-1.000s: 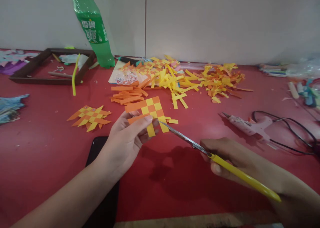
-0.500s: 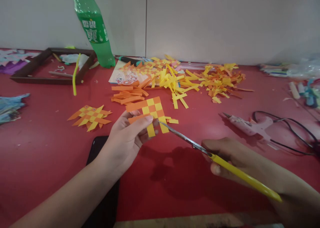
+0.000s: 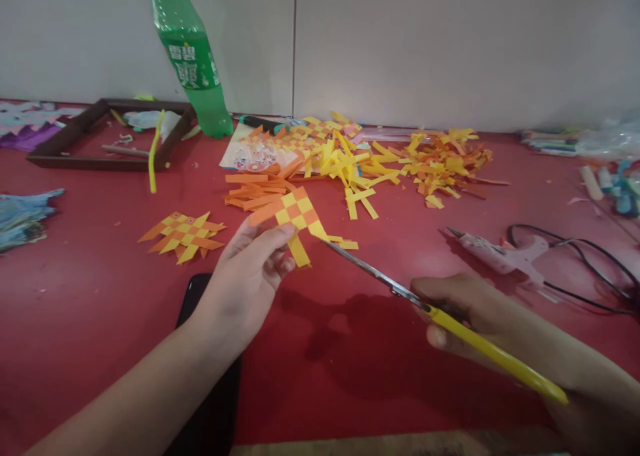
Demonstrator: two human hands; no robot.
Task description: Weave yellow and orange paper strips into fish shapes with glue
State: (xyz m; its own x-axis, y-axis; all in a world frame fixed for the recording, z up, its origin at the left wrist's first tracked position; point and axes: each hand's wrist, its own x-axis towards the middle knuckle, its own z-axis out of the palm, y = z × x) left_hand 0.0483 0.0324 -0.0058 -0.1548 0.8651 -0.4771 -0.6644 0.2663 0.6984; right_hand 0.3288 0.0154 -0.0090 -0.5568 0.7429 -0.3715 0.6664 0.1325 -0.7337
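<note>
Between the thumb and fingers of my left hand (image 3: pixel 255 263) is a woven paper piece (image 3: pixel 297 211), checkered orange and yellow, with loose strip ends. My right hand (image 3: pixel 465 316) is closed around yellow-handled scissors (image 3: pixel 370 271); part of the grip is hidden by the hand. The blade tips touch or lie right by the lower right yellow strip, whose end is now slanted to a point. Left of my left hand, a finished-looking woven paper fish (image 3: pixel 185 235) with pointed ends lies on the red table (image 3: pixel 375 403).
Yellow paper strips (image 3: pixel 345 166), orange strips (image 3: pixel 257 188) and a scrap pile (image 3: pixel 445 166) lie behind the hands. A pink glue gun (image 3: pixel 500 253) with a black cord is at right. A black phone (image 3: pixel 205 403) lies under my left forearm. A green bottle (image 3: pixel 195 69) stands by a brown frame (image 3: pixel 90 161).
The woven piece has been tilted in my left hand. Its lower right yellow strip, square-ended before, is now cut to a slanted point. The scissors have shifted slightly right.
</note>
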